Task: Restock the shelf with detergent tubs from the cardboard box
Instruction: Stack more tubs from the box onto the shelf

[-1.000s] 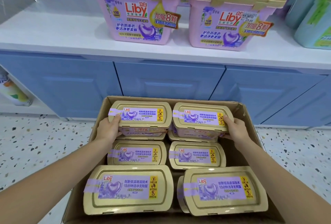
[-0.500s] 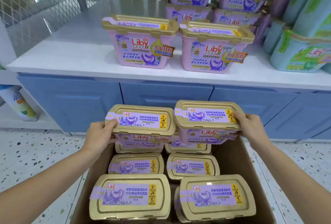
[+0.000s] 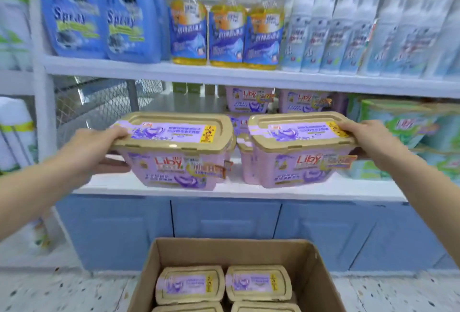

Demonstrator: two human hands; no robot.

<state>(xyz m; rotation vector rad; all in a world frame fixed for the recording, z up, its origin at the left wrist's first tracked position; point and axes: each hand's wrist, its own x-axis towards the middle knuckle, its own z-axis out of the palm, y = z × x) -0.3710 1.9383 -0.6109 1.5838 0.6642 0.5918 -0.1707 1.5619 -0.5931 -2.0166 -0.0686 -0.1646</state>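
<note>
Left hand (image 3: pixel 99 147) gripping one detergent tub (image 3: pixel 174 152), right hand (image 3: pixel 368 139) another (image 3: pixel 298 152) — level with shelf (image 3: pixel 236 190)

white lower shelf (image 3: pixel 239 193) at mid frame carries pink tubs (image 3: pixel 251 98) at its back; speckled floor (image 3: pixel 62 291) carries the cardboard box (image 3: pixel 321 284) at bottom centre.

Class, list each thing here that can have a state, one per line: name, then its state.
Left tub: lid shut, upright, held up at shelf height.
Right tub: lid shut, upright, held beside the left one.
Left hand: gripping the left tub's outer end.
Right hand: gripping the right tub's outer end.
Cardboard box: open, on the floor, tubs inside.
Tubs in box: lids shut.
</note>
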